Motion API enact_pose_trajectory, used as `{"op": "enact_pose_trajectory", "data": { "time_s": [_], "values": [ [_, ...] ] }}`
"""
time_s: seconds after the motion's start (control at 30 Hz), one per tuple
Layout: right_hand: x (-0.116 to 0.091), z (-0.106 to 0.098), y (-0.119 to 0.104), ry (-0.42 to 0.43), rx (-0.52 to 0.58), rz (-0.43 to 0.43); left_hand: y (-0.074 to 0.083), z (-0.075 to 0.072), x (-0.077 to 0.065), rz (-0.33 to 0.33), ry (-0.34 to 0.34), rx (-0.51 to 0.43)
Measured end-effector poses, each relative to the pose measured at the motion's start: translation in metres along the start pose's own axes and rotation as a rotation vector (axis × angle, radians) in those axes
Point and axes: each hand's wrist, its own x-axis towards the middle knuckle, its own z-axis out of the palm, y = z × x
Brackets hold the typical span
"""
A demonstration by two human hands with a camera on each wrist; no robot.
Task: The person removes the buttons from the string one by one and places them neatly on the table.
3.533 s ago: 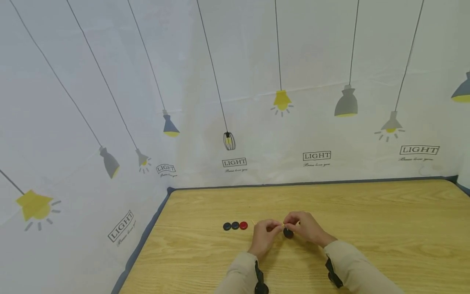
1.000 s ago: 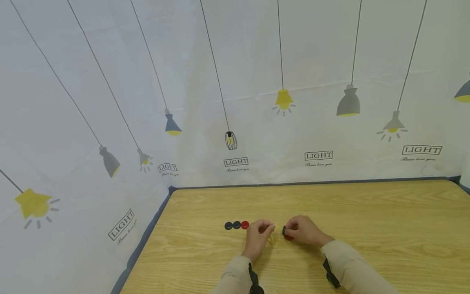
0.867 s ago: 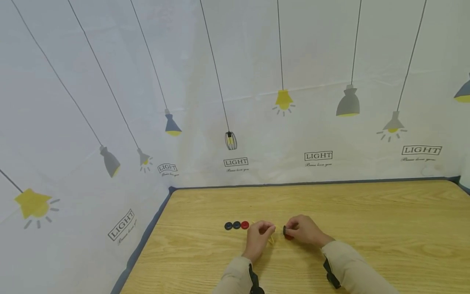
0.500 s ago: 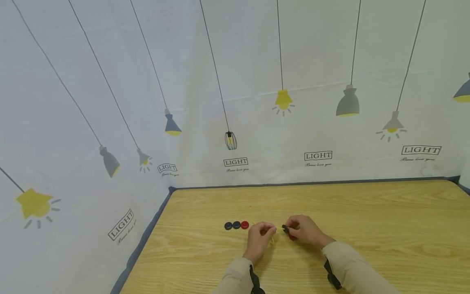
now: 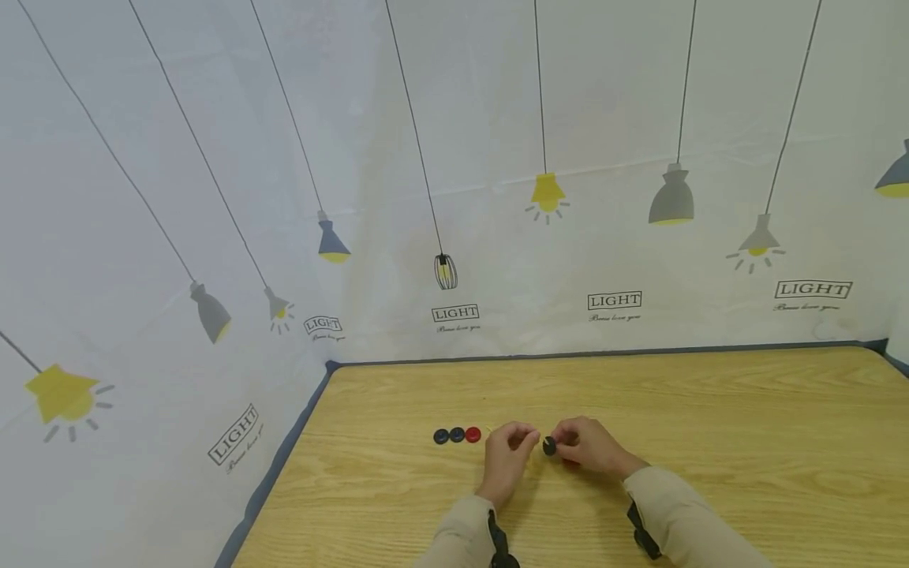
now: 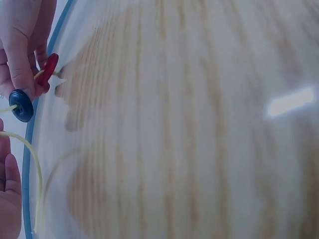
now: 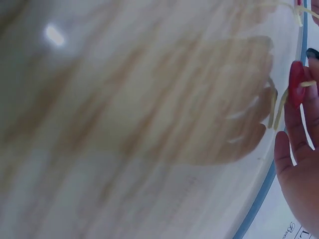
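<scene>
- Fingers of the right hand were drawn in tight, pinching a black disc by its edge, right of centre in the lower part of the head view;
- just to the left, the left hand had thumb and fingertips brought together on a yellow cord, close beside that disc; a narrow grip indeed;
- and that cord ran right through the black disc, then through a red disc, tilted, at the upper left of the left wrist view; a loose length curved down the left side;
- further left in the head view, one dark disc, a second dark disc and a flat red disc lay in a tidy row on the wooden table;
- beige sleeves showed at the bottom edge, with black straps at the wrists; above, hanging lamps were printed on a pale sheet.
</scene>
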Motion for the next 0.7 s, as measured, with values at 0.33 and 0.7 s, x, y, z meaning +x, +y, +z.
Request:
{"op": "enact_pose_trajectory", "data": {
  "time_s": [0.33, 0.7],
  "values": [
    [-0.001, -0.001, -0.001, -0.003, -0.001, -0.037, -0.033, 0.003, 0.006, -0.012, -0.006, 0.002],
    [-0.002, 0.002, 0.003, 0.051, 0.024, -0.038, -0.039, -0.003, 0.004, -0.007, -0.088, 0.037]
  ]
}}
